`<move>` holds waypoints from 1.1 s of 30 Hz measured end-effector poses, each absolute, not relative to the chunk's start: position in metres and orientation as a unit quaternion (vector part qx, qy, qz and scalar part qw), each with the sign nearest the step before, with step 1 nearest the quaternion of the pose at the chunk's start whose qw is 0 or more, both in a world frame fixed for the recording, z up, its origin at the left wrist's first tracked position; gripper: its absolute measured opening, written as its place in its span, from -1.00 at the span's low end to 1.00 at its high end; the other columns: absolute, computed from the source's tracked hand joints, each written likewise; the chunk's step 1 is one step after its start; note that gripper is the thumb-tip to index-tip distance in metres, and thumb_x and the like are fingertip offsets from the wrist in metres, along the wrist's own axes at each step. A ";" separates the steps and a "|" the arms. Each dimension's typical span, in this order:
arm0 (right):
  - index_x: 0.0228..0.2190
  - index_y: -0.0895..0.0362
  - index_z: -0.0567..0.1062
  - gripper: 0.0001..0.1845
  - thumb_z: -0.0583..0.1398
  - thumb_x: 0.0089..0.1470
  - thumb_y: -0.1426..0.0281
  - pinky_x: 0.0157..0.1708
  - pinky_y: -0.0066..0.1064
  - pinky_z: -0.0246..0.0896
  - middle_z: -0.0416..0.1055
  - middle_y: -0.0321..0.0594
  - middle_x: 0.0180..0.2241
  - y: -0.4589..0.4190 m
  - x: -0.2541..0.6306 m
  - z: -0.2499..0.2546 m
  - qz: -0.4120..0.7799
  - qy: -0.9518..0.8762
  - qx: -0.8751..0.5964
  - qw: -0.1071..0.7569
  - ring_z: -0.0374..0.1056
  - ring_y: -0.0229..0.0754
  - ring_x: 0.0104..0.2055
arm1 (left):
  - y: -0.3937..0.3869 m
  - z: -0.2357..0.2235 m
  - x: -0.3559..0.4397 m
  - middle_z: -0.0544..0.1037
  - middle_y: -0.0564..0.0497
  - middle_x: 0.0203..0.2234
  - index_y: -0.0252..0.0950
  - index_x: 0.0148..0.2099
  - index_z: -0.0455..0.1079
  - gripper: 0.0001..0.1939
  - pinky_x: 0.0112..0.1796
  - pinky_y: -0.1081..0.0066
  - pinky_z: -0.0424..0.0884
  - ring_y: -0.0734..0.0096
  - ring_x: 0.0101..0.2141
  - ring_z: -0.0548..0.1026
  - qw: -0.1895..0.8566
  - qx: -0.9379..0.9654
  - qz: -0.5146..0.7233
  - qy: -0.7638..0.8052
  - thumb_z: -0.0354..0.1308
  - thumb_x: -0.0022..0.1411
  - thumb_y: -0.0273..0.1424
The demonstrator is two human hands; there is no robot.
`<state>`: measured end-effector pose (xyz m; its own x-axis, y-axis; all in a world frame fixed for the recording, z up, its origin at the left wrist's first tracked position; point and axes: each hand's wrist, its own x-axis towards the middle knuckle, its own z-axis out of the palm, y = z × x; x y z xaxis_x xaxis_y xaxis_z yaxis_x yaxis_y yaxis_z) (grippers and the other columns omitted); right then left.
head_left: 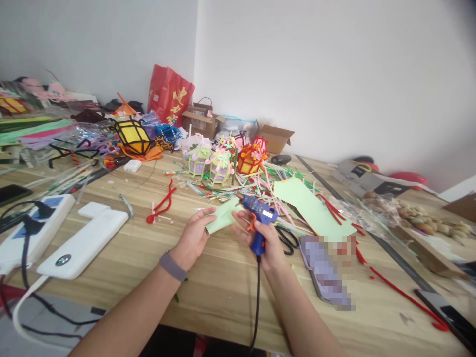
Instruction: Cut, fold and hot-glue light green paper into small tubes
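My right hand [265,241] is closed round the handle of a blue hot glue gun [260,214], a finger on its orange trigger. The gun's nozzle points left onto a small light green paper piece [220,218]. My left hand [196,233], with a grey band on the wrist, pinches that paper piece from the left, just above the wooden table [208,277]. The gun's black cord [256,302] hangs down toward the table's near edge. Black scissors [288,241] lie right of my right hand.
A large green paper sheet [310,207] and red pipe cleaners [401,295] lie to the right. Small pipe-cleaner lanterns [219,166] stand behind the hands. White power banks [84,243] with cables lie on the left. A phone [327,272] lies at the right. Cardboard boxes [275,138] line the wall.
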<state>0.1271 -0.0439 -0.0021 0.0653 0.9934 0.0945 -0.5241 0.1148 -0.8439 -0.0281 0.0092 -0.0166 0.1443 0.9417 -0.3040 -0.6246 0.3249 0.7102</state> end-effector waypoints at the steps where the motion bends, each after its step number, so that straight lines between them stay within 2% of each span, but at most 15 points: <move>1: -0.36 0.07 0.58 -0.76 0.38 -0.14 0.28 -0.17 -0.14 0.48 0.60 -0.16 -0.26 -0.044 0.132 0.000 0.561 -0.382 -0.338 0.651 0.52 0.07 -0.11 | 0.009 -0.016 -0.028 0.55 0.04 -0.51 -0.30 -0.35 0.42 -0.77 -0.42 0.46 0.35 0.43 -0.47 0.49 0.728 0.212 0.538 0.368 0.25 -0.14 -0.61; 4: -0.46 0.13 0.57 -0.80 0.39 -0.13 0.27 -0.35 -0.30 0.50 0.57 -0.20 -0.43 -0.047 0.146 0.007 0.510 -0.434 -0.383 0.637 0.54 -0.09 -0.38 | 0.009 -0.014 -0.030 0.54 0.06 -0.48 -0.29 -0.33 0.41 -0.77 -0.44 0.47 0.33 0.44 -0.48 0.47 0.738 0.198 0.528 0.370 0.24 -0.12 -0.59; 6: -0.49 0.14 0.57 -0.78 0.39 -0.13 0.26 -0.48 -0.41 0.45 0.54 -0.22 -0.49 -0.050 0.154 0.011 0.497 -0.454 -0.409 0.616 0.50 -0.17 -0.48 | 0.009 -0.014 -0.030 0.54 0.07 -0.46 -0.28 -0.31 0.41 -0.76 -0.45 0.47 0.32 0.45 -0.48 0.47 0.743 0.188 0.523 0.373 0.24 -0.12 -0.58; 8: -0.50 0.15 0.57 -0.77 0.40 -0.14 0.25 -0.53 -0.46 0.42 0.53 -0.22 -0.50 -0.053 0.160 0.014 0.500 -0.470 -0.435 0.582 0.48 -0.19 -0.49 | 0.009 -0.014 -0.031 0.54 0.08 -0.47 -0.29 -0.31 0.40 -0.75 -0.46 0.49 0.32 0.47 -0.49 0.47 0.743 0.188 0.525 0.371 0.25 -0.12 -0.58; 13: -0.50 0.16 0.56 -0.76 0.42 -0.17 0.27 -0.52 -0.44 0.42 0.54 -0.21 -0.52 -0.055 0.163 0.014 0.515 -0.471 -0.488 0.524 0.48 -0.18 -0.48 | 0.010 -0.014 -0.029 0.54 0.07 -0.50 -0.31 -0.31 0.40 -0.77 -0.42 0.48 0.35 0.46 -0.48 0.49 0.737 0.200 0.539 0.356 0.24 -0.09 -0.59; 20: -0.48 0.14 0.54 -0.77 0.42 -0.16 0.29 -0.61 -0.47 0.38 0.55 -0.23 -0.54 -0.053 0.159 0.011 0.534 -0.449 -0.507 0.506 0.46 -0.20 -0.52 | 0.009 -0.017 -0.028 0.60 -0.01 -0.40 -0.31 -0.27 0.41 -0.78 -0.27 0.43 0.41 0.38 -0.36 0.55 0.730 0.213 0.547 0.348 0.21 -0.03 -0.60; 25: -0.48 0.13 0.51 -0.76 0.43 -0.20 0.32 -0.66 -0.49 0.34 0.54 -0.25 -0.54 -0.053 0.160 0.010 0.545 -0.427 -0.521 0.500 0.48 -0.17 -0.51 | 0.008 -0.016 -0.027 0.61 -0.02 -0.41 -0.31 -0.21 0.39 -0.73 -0.25 0.41 0.41 0.34 -0.36 0.56 0.732 0.217 0.537 0.358 0.19 -0.01 -0.61; 33: -0.48 0.13 0.48 -0.72 0.43 -0.24 0.33 -0.69 -0.54 0.31 0.53 -0.26 -0.56 -0.052 0.159 0.011 0.547 -0.404 -0.545 0.489 0.49 -0.19 -0.53 | 0.007 -0.013 -0.029 0.61 -0.02 -0.38 -0.27 -0.21 0.35 -0.65 -0.25 0.39 0.44 0.29 -0.32 0.58 0.740 0.215 0.520 0.367 0.21 -0.09 -0.65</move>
